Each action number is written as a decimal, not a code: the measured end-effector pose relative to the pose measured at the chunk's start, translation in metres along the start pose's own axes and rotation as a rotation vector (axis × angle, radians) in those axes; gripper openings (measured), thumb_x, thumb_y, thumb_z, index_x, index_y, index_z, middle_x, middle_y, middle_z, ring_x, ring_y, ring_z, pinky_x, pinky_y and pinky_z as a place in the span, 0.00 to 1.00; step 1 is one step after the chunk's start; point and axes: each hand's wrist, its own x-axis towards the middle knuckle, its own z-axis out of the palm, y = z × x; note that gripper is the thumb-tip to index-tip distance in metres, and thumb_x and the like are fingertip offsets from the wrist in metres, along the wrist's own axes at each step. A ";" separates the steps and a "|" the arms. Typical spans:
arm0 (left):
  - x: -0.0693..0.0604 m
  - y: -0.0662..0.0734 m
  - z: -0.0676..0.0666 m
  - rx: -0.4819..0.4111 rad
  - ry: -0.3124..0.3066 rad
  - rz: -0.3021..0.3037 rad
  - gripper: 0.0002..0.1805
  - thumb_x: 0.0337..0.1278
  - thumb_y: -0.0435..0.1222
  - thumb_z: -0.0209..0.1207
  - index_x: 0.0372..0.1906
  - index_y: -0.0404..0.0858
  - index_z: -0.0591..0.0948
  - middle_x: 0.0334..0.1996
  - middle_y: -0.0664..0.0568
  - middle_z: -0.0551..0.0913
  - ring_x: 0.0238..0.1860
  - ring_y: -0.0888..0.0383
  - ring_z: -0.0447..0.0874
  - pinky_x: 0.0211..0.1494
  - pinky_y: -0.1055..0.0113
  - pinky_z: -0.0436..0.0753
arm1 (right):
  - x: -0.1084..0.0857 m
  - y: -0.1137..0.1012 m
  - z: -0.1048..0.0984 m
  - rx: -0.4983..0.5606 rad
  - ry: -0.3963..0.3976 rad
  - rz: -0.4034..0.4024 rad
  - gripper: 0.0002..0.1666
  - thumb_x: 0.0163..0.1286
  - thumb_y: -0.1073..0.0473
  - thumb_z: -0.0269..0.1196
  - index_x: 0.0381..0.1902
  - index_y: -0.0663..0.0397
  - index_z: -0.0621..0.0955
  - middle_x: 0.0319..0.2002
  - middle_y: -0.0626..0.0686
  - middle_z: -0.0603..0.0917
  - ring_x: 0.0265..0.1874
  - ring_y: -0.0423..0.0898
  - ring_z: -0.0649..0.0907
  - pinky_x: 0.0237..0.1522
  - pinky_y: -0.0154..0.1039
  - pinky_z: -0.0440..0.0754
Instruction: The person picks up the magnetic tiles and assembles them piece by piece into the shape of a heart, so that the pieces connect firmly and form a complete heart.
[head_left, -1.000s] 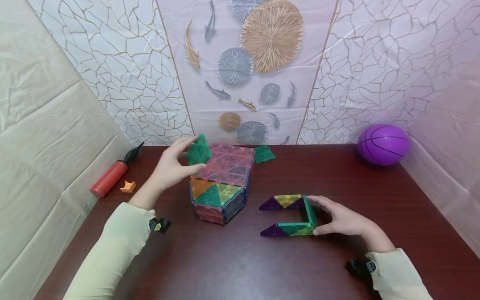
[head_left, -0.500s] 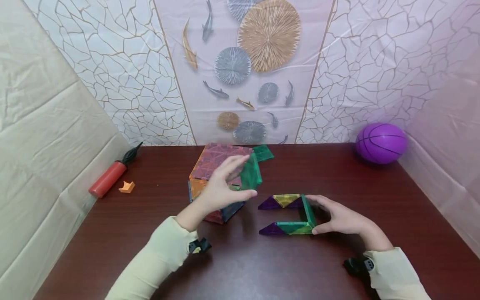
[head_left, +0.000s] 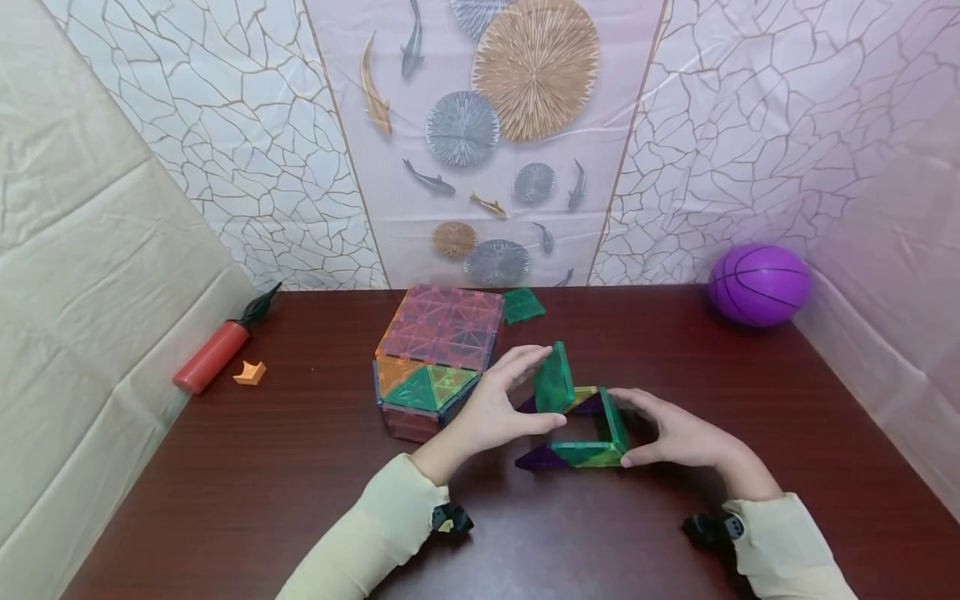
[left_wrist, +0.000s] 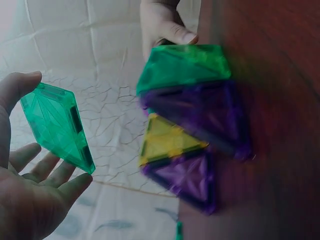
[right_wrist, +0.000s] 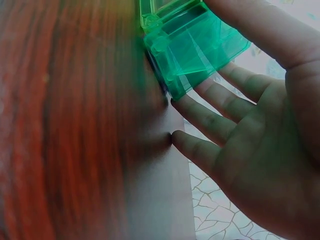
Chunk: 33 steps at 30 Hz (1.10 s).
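My left hand (head_left: 506, 404) pinches a green square magnetic tile (head_left: 553, 382) by its edges, between thumb and fingers. It holds the tile upright and tilted above a low open frame of magnetic tiles. In the left wrist view, that green tile (left_wrist: 57, 125) hangs apart from the frame. Purple triangles (left_wrist: 200, 112), a yellow triangle (left_wrist: 167, 137) and green tiles form the frame's two standing sides. A green tile (head_left: 613, 421) closes its right end, and my right hand (head_left: 678, 433) holds this end between thumb and fingertips. In the right wrist view, fingers touch the green tile (right_wrist: 200, 50).
Left of the frame stands a closed box of magnetic tiles (head_left: 442, 325) with a pink top. A flat green tile (head_left: 522, 306) lies behind it. A red hand pump (head_left: 213, 354) and an orange piece (head_left: 250, 372) lie at the left; a purple ball (head_left: 760, 285) sits back right.
My left hand has carried the green tile rightward and nearer, from beside the pink-topped box, across it, to above the frame. My right hand has stayed at the frame's right end.
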 end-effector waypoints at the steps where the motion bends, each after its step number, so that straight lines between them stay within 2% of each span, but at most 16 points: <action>1: 0.001 -0.002 0.003 -0.010 -0.004 -0.009 0.41 0.48 0.31 0.70 0.70 0.40 0.67 0.66 0.48 0.66 0.67 0.54 0.67 0.67 0.49 0.68 | 0.000 0.000 0.000 0.004 0.003 -0.004 0.54 0.52 0.46 0.75 0.70 0.59 0.62 0.63 0.60 0.71 0.62 0.60 0.71 0.60 0.50 0.72; 5: 0.005 -0.006 0.011 -0.025 -0.017 -0.030 0.41 0.48 0.31 0.70 0.70 0.41 0.67 0.66 0.48 0.66 0.67 0.54 0.66 0.67 0.51 0.68 | 0.001 -0.002 0.000 0.012 0.008 -0.011 0.54 0.52 0.46 0.75 0.70 0.58 0.63 0.63 0.60 0.72 0.62 0.60 0.72 0.60 0.51 0.72; 8: 0.006 -0.008 0.015 0.026 -0.029 -0.032 0.42 0.47 0.33 0.71 0.70 0.41 0.67 0.67 0.49 0.67 0.67 0.55 0.66 0.67 0.53 0.68 | 0.001 -0.001 0.001 0.009 0.011 -0.014 0.54 0.52 0.47 0.75 0.70 0.59 0.63 0.63 0.59 0.73 0.62 0.59 0.72 0.60 0.51 0.72; 13: 0.007 -0.008 0.019 0.166 -0.066 -0.031 0.41 0.47 0.38 0.71 0.69 0.43 0.69 0.67 0.51 0.68 0.68 0.57 0.65 0.67 0.55 0.69 | 0.002 0.000 0.002 0.013 0.022 -0.018 0.54 0.51 0.48 0.76 0.70 0.59 0.63 0.62 0.58 0.73 0.62 0.58 0.72 0.60 0.46 0.71; 19: 0.012 -0.011 0.024 0.360 -0.142 0.017 0.38 0.46 0.41 0.71 0.66 0.41 0.72 0.66 0.49 0.70 0.66 0.56 0.65 0.65 0.60 0.70 | 0.001 0.001 0.001 0.006 0.012 0.005 0.55 0.51 0.46 0.75 0.70 0.58 0.62 0.64 0.57 0.72 0.63 0.57 0.71 0.61 0.53 0.69; 22: 0.015 -0.012 0.026 0.464 -0.184 0.044 0.36 0.46 0.43 0.70 0.64 0.41 0.74 0.65 0.48 0.72 0.64 0.56 0.66 0.65 0.60 0.68 | 0.001 0.002 0.001 0.000 0.013 -0.008 0.54 0.51 0.46 0.75 0.70 0.59 0.62 0.63 0.59 0.72 0.63 0.58 0.72 0.61 0.53 0.70; 27: 0.018 -0.012 0.029 0.581 -0.244 0.039 0.34 0.46 0.46 0.70 0.62 0.43 0.77 0.65 0.50 0.73 0.63 0.57 0.66 0.66 0.59 0.65 | 0.001 0.003 0.002 -0.013 0.018 -0.028 0.54 0.51 0.46 0.75 0.70 0.59 0.63 0.63 0.59 0.73 0.62 0.58 0.72 0.61 0.46 0.71; 33: 0.021 -0.013 0.031 0.668 -0.293 0.020 0.34 0.47 0.49 0.68 0.62 0.44 0.77 0.65 0.53 0.73 0.62 0.58 0.67 0.67 0.58 0.64 | 0.001 0.004 0.001 -0.008 0.010 -0.005 0.55 0.50 0.45 0.76 0.70 0.58 0.62 0.64 0.57 0.72 0.63 0.56 0.71 0.61 0.45 0.70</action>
